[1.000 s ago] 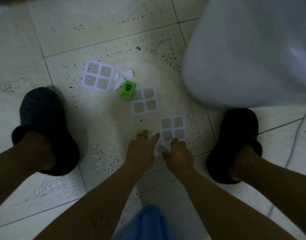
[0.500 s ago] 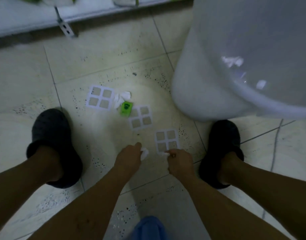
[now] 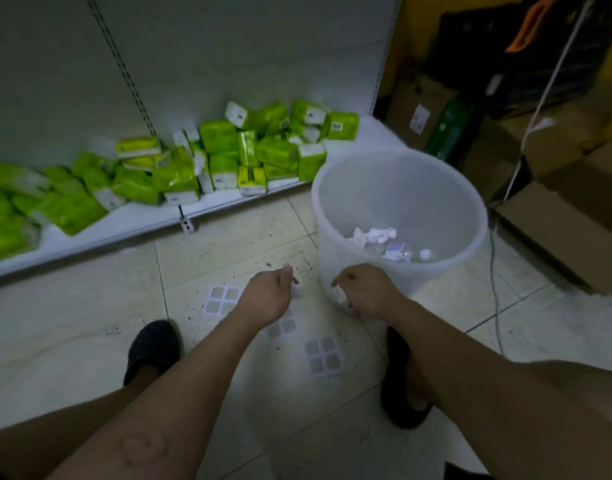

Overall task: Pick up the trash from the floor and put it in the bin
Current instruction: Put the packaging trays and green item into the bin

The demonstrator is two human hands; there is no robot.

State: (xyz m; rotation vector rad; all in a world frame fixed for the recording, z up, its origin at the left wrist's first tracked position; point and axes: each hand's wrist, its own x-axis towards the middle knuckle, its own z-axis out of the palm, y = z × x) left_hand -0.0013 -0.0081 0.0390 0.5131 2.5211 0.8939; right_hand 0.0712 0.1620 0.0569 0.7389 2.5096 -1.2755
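only one cam, head-worn - tilted forward and down, close over the pale tiled floor [image 3: 89, 323], facing the round white plastic bin [image 3: 398, 188]

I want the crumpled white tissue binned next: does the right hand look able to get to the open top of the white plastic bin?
Probably yes. The right hand, gripping crumpled white tissue, is beside the near wall of the white plastic bin; it has no lid and nothing lies between.
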